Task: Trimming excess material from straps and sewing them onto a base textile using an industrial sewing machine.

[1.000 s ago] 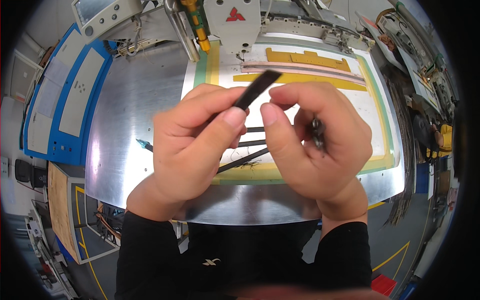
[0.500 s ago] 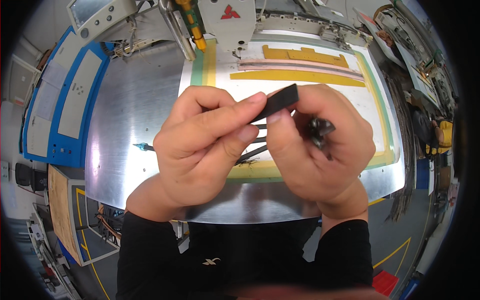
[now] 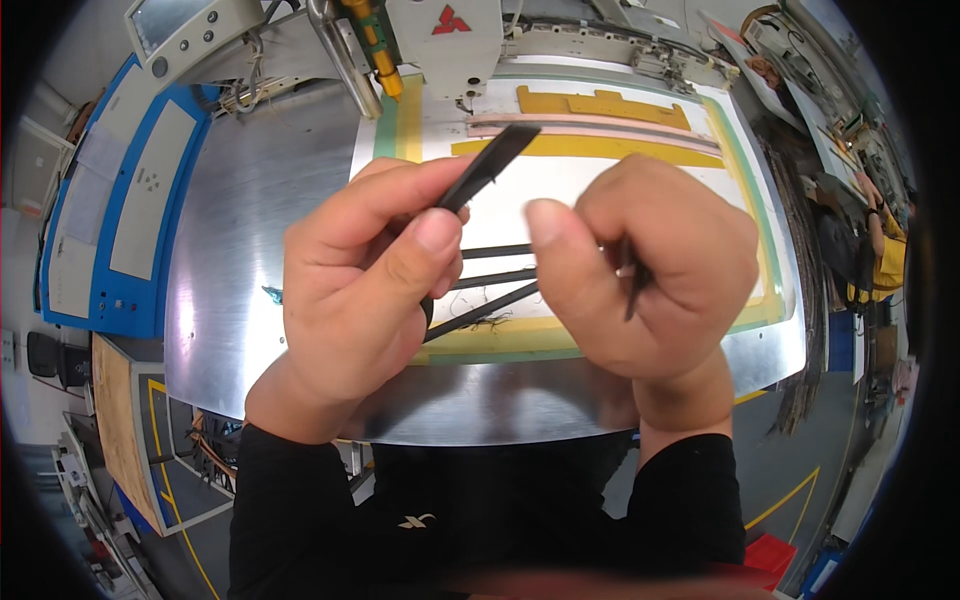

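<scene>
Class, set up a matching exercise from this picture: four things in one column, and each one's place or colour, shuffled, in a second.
Things:
1. black strip
2. thin dark strips
3. yellow bar
4. blue machine panel

Places or colours:
A. far left, beside the metal table
B. pinched in the left hand
C. lying below both hands
D. on the white template board

Pairs: 1-B, 2-C, 3-D, 4-A

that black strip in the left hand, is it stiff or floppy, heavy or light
The black strip probably has some stiffness: it juts straight past the left hand without drooping. It looks thin and narrow, so likely light, and flat, so unlikely to roll.
</scene>
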`<move>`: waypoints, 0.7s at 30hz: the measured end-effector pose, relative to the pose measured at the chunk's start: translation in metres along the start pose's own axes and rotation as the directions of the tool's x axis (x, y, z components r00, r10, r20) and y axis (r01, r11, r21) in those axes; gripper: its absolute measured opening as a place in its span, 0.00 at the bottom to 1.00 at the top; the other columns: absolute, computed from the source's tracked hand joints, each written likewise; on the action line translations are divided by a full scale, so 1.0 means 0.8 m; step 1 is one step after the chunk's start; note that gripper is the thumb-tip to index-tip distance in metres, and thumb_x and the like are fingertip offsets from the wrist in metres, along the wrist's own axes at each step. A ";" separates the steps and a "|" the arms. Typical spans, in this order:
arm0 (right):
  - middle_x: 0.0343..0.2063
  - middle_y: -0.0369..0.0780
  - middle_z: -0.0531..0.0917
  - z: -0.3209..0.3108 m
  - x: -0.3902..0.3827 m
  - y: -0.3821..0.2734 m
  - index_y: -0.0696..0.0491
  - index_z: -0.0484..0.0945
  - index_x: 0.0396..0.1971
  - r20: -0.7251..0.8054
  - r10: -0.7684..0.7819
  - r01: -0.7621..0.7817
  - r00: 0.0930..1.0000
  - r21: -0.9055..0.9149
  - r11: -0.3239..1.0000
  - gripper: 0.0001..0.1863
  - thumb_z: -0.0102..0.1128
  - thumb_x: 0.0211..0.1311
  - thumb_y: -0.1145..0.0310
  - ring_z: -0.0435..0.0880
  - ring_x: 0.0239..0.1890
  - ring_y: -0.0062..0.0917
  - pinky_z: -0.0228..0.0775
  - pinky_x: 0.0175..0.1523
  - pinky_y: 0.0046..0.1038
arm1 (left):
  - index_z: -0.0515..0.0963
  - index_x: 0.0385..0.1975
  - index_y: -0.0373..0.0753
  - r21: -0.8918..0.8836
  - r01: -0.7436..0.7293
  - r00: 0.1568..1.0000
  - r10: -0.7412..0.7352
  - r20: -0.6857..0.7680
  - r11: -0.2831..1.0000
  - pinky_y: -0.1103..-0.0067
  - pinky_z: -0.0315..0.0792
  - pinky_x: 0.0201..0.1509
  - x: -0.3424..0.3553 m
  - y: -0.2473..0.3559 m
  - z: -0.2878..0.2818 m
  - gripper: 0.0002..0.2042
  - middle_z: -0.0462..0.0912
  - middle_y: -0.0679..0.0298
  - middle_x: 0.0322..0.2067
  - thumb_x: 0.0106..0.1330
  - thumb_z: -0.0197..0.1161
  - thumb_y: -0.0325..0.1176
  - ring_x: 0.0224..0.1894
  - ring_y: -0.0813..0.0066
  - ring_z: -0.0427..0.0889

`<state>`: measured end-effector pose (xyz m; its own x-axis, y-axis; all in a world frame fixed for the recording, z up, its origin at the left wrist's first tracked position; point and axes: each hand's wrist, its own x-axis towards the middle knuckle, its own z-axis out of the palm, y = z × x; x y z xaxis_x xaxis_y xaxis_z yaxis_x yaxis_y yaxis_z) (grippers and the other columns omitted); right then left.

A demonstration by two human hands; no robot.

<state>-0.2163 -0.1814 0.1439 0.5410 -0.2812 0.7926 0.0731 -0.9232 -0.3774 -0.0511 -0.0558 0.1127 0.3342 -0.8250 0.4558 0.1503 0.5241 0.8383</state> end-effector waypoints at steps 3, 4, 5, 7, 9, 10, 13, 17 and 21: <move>0.23 0.36 0.80 0.002 0.004 0.000 0.57 0.80 0.26 0.085 -0.006 0.011 0.996 -0.056 0.998 0.05 0.68 0.51 0.79 0.69 0.17 0.15 0.58 0.23 0.18 | 0.77 0.56 0.28 -0.049 0.002 1.000 -0.004 -0.026 0.999 0.85 0.69 0.36 0.001 0.004 0.009 0.16 0.78 0.62 0.39 0.70 0.62 0.24 0.34 0.83 0.74; 0.24 0.35 0.81 0.006 0.005 -0.002 0.58 0.81 0.28 0.063 0.028 -0.026 0.998 -0.046 0.999 0.05 0.70 0.51 0.78 0.69 0.17 0.14 0.58 0.23 0.18 | 0.77 0.56 0.28 -0.048 0.003 1.000 -0.004 -0.027 0.999 0.85 0.69 0.36 0.001 0.004 0.009 0.16 0.78 0.62 0.39 0.70 0.62 0.24 0.34 0.83 0.74; 0.24 0.35 0.81 0.010 0.007 -0.005 0.58 0.81 0.28 0.063 0.029 -0.026 0.998 -0.045 0.999 0.05 0.70 0.51 0.78 0.69 0.17 0.14 0.58 0.23 0.18 | 0.78 0.56 0.28 -0.039 0.009 1.000 -0.010 -0.023 0.999 0.85 0.69 0.39 0.000 0.004 0.008 0.16 0.78 0.62 0.41 0.70 0.63 0.24 0.36 0.82 0.75; 0.27 0.35 0.83 0.015 0.008 -0.012 0.58 0.82 0.31 -0.070 0.083 -0.077 0.994 0.083 0.994 0.07 0.71 0.52 0.78 0.68 0.18 0.12 0.58 0.23 0.16 | 0.78 0.56 0.29 -0.034 0.016 1.000 -0.017 -0.015 0.999 0.84 0.69 0.41 0.000 0.004 0.008 0.17 0.78 0.62 0.42 0.69 0.63 0.24 0.38 0.82 0.75; 0.28 0.34 0.84 0.016 0.004 -0.015 0.58 0.82 0.32 -0.073 0.098 -0.091 0.992 0.089 0.992 0.07 0.70 0.53 0.79 0.69 0.19 0.11 0.58 0.23 0.15 | 0.78 0.56 0.29 0.022 0.004 1.000 -0.004 -0.004 1.000 0.84 0.69 0.47 0.000 0.003 0.008 0.17 0.78 0.62 0.44 0.68 0.64 0.23 0.43 0.80 0.75; 0.29 0.34 0.84 0.017 0.003 -0.015 0.59 0.82 0.33 -0.076 0.112 -0.104 0.991 0.097 0.990 0.07 0.70 0.53 0.79 0.69 0.19 0.10 0.58 0.23 0.14 | 0.78 0.56 0.29 0.023 0.004 1.000 -0.004 -0.005 1.000 0.84 0.69 0.47 0.000 0.003 0.008 0.17 0.78 0.62 0.44 0.68 0.64 0.23 0.43 0.80 0.75; 0.29 0.34 0.84 0.024 0.000 -0.015 0.59 0.83 0.34 -0.116 0.135 -0.119 0.984 0.135 0.984 0.07 0.69 0.54 0.81 0.70 0.21 0.09 0.58 0.23 0.14 | 0.79 0.56 0.30 0.057 0.015 1.000 -0.015 -0.002 0.998 0.83 0.68 0.50 -0.003 0.003 0.007 0.17 0.79 0.62 0.46 0.68 0.65 0.23 0.46 0.79 0.74; 0.29 0.34 0.84 0.021 0.000 -0.018 0.60 0.82 0.35 -0.097 0.138 -0.126 0.986 0.122 0.985 0.07 0.67 0.56 0.82 0.70 0.22 0.09 0.59 0.24 0.15 | 0.78 0.57 0.30 0.092 -0.001 1.000 -0.002 0.030 0.996 0.82 0.70 0.50 -0.004 -0.001 0.006 0.18 0.78 0.62 0.46 0.67 0.66 0.23 0.47 0.79 0.74; 0.26 0.35 0.81 0.018 0.000 -0.016 0.60 0.81 0.32 -0.107 0.090 -0.078 0.990 0.113 0.990 0.06 0.65 0.55 0.82 0.71 0.22 0.12 0.61 0.25 0.16 | 0.78 0.57 0.31 0.122 -0.018 0.999 0.013 0.043 0.992 0.82 0.70 0.48 -0.004 -0.003 0.015 0.19 0.77 0.62 0.45 0.67 0.66 0.22 0.45 0.79 0.75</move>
<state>-0.2052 -0.1655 0.1415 0.4522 -0.3901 0.8021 0.1248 -0.8628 -0.4899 -0.0637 -0.0573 0.1126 0.2957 -0.8264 0.4792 0.0291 0.5092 0.8602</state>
